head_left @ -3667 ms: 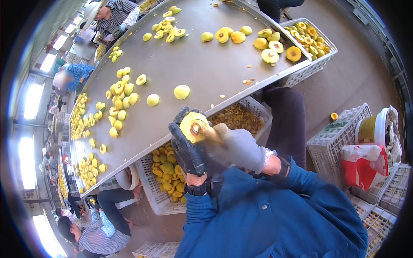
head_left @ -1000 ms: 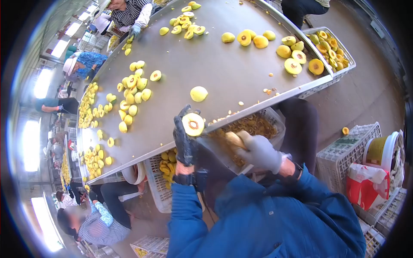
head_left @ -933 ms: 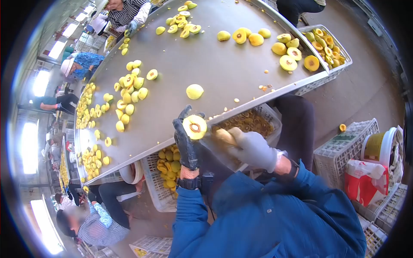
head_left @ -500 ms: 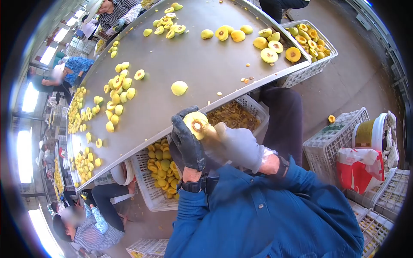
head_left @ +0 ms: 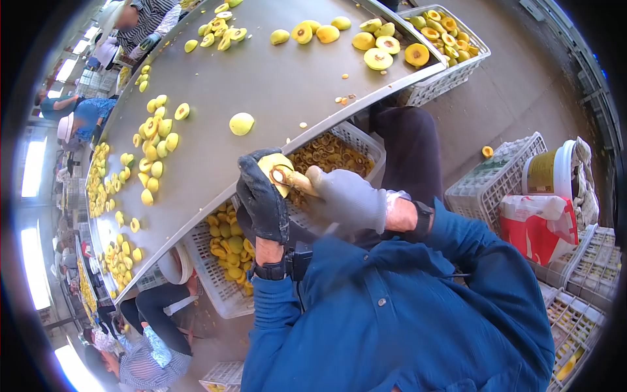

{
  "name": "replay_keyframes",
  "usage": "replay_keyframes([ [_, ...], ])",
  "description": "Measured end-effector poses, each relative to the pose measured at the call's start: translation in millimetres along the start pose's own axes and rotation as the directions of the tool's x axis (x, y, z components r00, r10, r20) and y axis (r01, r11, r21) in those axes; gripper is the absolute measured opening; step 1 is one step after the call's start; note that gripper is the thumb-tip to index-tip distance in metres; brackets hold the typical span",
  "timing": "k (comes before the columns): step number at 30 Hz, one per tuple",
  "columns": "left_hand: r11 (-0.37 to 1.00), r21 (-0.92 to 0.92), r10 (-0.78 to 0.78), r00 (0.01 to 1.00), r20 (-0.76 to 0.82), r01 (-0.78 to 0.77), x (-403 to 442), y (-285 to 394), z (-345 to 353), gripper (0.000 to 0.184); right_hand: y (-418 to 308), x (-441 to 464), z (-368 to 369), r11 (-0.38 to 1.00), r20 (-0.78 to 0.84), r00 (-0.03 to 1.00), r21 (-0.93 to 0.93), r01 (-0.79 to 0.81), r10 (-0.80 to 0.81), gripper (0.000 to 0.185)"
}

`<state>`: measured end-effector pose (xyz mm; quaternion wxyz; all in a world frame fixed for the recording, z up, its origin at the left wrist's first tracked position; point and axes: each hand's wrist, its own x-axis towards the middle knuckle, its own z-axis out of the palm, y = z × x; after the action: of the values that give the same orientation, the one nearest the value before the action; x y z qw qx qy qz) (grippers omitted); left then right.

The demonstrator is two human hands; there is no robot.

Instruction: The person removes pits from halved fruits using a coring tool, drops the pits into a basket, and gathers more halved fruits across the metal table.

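Observation:
My left hand, in a black glove, is closed around a halved yellow peach, cut face turned toward my right hand. My right hand, in a grey glove, grips a short tan-handled tool. The tool's end meets the brown pit area in the middle of the peach half; its exact shape is hard to make out. Both hands are just off the near edge of the metal table. A single peach half lies on the table beyond my left hand.
Below the table edge are a crate of brown pits and a crate of yellow peaches. Another crate of halves stands at the table's far right end. Peach piles lie on the table. Crates and co-workers are around.
The view has shifted, so the table scene appears further left. The peach half has turned in my left hand, and the tan tool now shows more clearly against its centre.

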<state>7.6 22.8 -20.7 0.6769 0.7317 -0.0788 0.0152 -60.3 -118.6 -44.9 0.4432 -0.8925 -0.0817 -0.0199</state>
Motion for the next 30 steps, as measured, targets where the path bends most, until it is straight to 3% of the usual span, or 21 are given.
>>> replay_keyframes([
  [4, 0.990, -0.138, -0.022, 0.996, -0.085, 0.010, -3, 1, 12, 0.065, -5, 4, -9, 0.962, 0.014, 0.999, 0.273, 0.024, -0.029, 0.022],
  [7, 0.990, -0.138, 0.028, 0.994, -0.101, -0.042, -11, 3, 17, 0.065, -13, -2, -17, 0.807, 0.144, 0.986, 0.572, -0.148, 0.079, 0.021],
  [9, 0.995, -0.075, 0.054, 0.987, -0.154, -0.066, -12, 4, 22, 0.065, -15, -4, -14, 0.783, 0.132, 0.987, 0.601, -0.157, 0.096, 0.023],
  [12, 0.975, 0.106, 0.213, 0.960, -0.182, -0.197, -10, 0, 25, 0.063, -22, -5, -19, 0.796, 0.132, 0.980, 0.572, -0.197, 0.148, 0.024],
  [18, 0.946, 0.164, 0.304, 0.940, -0.156, -0.279, -6, -5, 27, 0.061, -23, -3, -22, 0.927, 0.069, 0.986, 0.337, -0.166, 0.152, 0.024],
  [21, 0.965, 0.140, 0.246, 0.954, -0.170, -0.224, -4, -6, 27, 0.063, -25, 0, -21, 0.946, 0.084, 0.981, 0.260, -0.194, 0.178, 0.020],
  [22, 0.940, 0.196, 0.311, 0.936, -0.163, -0.278, -3, -10, 27, 0.064, -24, 0, -22, 0.946, 0.095, 0.977, 0.248, -0.208, 0.190, 0.018],
  [25, 0.977, 0.039, 0.211, 0.961, -0.176, -0.208, -5, -11, 26, 0.064, -12, 1, -17, 0.795, 0.173, 0.982, 0.583, -0.165, 0.077, 0.024],
  [28, 0.963, 0.120, 0.257, 0.954, -0.155, -0.240, -8, -11, 25, 0.064, -12, -1, -19, 0.632, 0.368, 0.910, 0.664, -0.400, 0.189, 0.026],
  [30, 0.943, 0.181, 0.304, 0.943, -0.134, -0.279, -11, -13, 24, 0.063, -11, -3, -22, 0.572, 0.437, 0.877, 0.675, -0.466, 0.198, 0.027],
])
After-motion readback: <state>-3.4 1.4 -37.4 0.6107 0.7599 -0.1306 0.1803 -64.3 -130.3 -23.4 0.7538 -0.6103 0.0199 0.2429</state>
